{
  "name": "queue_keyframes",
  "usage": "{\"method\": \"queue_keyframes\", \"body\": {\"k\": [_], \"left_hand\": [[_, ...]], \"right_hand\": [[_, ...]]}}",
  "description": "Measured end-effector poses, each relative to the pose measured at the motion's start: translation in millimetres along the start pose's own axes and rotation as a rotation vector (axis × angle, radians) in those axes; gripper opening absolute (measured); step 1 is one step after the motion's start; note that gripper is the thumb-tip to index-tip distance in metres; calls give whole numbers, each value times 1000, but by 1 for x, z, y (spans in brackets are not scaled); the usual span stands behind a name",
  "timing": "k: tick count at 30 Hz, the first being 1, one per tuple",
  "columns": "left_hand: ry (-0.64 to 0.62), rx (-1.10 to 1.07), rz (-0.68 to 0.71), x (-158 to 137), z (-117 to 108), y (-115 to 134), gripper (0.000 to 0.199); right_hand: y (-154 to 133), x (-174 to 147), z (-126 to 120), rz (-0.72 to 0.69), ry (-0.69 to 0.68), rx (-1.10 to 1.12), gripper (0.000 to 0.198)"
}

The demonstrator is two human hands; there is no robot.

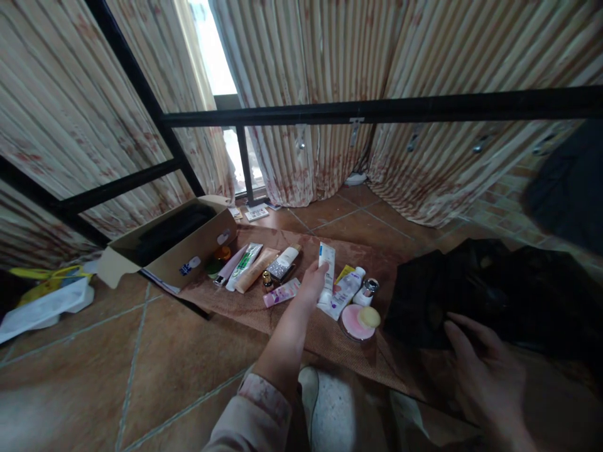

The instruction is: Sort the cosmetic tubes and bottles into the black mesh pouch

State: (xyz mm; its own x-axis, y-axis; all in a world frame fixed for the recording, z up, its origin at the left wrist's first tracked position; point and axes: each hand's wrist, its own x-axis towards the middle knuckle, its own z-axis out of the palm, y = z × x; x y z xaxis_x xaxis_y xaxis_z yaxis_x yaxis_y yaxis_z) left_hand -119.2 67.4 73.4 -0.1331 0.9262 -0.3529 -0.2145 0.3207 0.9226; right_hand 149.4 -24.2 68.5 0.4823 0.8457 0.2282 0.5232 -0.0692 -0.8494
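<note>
My left hand (315,281) is closed round a white tube (326,276) with a blue mark at its upper end, held over the cloth-covered bench. Close beside it lie a white and purple tube (346,294), a white jar with a shiny lid (366,292) and a round pink container (354,321) bearing a pale yellow disc (370,317). To its left is a pink tube (281,293). At the right, the fingertips of my right hand (490,373) close on the near edge of a black plastic bag (438,295); shadow partly hides the grip.
An open cardboard box (188,254) with something black inside stands on the bench's left end. Several tubes, a small dark bottle (267,281) and a glittery case (279,270) lie between. Black metal bars (292,116) and curtains rise behind; white trays (47,311) lie left.
</note>
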Motion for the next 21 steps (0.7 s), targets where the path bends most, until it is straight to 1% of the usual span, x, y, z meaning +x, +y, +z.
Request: {"method": "queue_keyframes", "body": {"k": [3, 6, 10, 13, 15, 18, 21], "left_hand": [[-19, -33, -24, -4, 1, 3, 40], [-17, -48, -29, -2, 1, 2, 49], [9, -42, -23, 7, 1, -3, 53], [25, -50, -10, 12, 1, -6, 52], [23, -72, 7, 12, 2, -6, 48], [5, -123, 43, 8, 1, -5, 39], [-19, -170, 75, 4, 1, -3, 34]], "right_hand": [[-4, 0, 0, 7, 1, 10, 37], [-6, -1, 0, 19, -1, 18, 39], [-3, -1, 0, 21, -7, 10, 39], [-1, 0, 1, 14, -2, 19, 38], [-1, 0, 2, 12, -1, 24, 37], [-3, 1, 2, 16, -4, 20, 36], [-3, 1, 1, 22, -4, 17, 36]]}}
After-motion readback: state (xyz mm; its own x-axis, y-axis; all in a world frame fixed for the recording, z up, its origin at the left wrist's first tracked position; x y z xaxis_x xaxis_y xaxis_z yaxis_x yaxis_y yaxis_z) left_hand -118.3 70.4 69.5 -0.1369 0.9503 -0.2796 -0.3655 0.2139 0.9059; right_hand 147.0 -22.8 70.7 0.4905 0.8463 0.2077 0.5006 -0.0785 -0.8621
